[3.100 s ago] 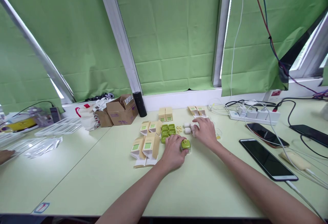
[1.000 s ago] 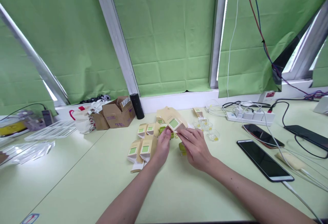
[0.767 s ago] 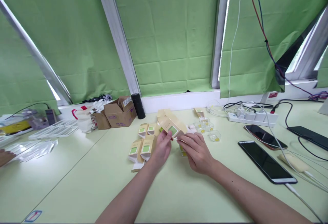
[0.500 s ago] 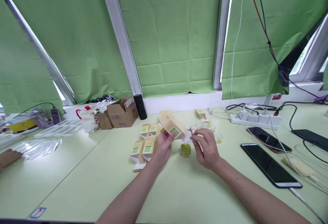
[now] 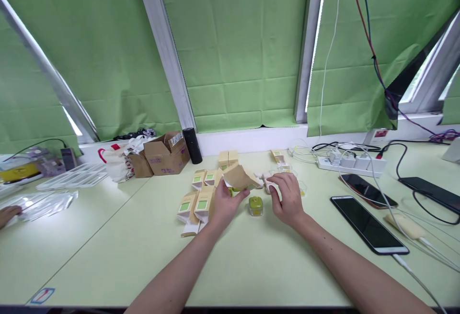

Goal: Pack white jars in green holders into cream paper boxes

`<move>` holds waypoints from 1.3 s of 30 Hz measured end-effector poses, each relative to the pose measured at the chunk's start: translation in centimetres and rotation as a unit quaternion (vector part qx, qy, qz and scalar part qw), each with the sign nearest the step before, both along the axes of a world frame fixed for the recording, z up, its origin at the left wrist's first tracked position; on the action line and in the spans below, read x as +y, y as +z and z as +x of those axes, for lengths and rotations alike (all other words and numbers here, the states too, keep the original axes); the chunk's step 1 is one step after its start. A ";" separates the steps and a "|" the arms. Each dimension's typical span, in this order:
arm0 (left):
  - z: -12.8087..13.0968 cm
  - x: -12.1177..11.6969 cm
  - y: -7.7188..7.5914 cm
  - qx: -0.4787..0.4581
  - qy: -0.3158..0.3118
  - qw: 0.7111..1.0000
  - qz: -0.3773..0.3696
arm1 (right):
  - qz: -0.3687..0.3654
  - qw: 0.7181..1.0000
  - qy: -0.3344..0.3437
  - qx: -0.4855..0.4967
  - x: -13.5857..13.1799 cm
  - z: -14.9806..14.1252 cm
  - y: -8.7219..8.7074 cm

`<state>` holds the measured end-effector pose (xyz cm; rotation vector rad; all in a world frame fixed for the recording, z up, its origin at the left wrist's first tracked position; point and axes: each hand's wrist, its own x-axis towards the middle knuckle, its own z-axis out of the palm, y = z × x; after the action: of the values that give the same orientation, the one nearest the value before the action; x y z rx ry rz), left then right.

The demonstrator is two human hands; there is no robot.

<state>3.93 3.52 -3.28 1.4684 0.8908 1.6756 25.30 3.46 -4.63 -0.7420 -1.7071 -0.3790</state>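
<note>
My left hand (image 5: 230, 204) is closed around a tan cardboard box (image 5: 240, 178), which is tilted above the table. Some green shows beneath it, partly hidden by my fingers. My right hand (image 5: 287, 196) has its fingers bent and the thumb apart, at a small pale pink piece (image 5: 267, 184); whether they touch cannot be made out. On the table between my hands stands a small clear jar with a green lid (image 5: 256, 204). Left of my left hand, several tan boxes with green-and-white labels (image 5: 201, 205) stand in a group, with more boxes (image 5: 228, 157) behind.
Clear plastic pieces and another tan box (image 5: 277, 156) lie beyond my right hand. To the right are phones (image 5: 369, 224), a power strip (image 5: 350, 166) and loose cables. A carton (image 5: 167, 156) and black cylinder (image 5: 192, 146) stand back left. Another person's hand (image 5: 7, 214) touches plastic sheets.
My right hand has come away from the box's white flap to the pale pink pieces. In my left hand the box has turned, so its label no longer shows. The view has shifted slightly.
</note>
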 end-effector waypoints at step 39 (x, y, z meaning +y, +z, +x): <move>0.2 -2.3 0.8 0.266 0.097 0.905 0.317 | -0.037 0.999 -0.006 -0.009 0.1 -0.2 -0.5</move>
<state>4.16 1.20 -2.45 2.4349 0.8166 1.8376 25.14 3.51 -5.17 -0.8055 -1.7426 -0.3332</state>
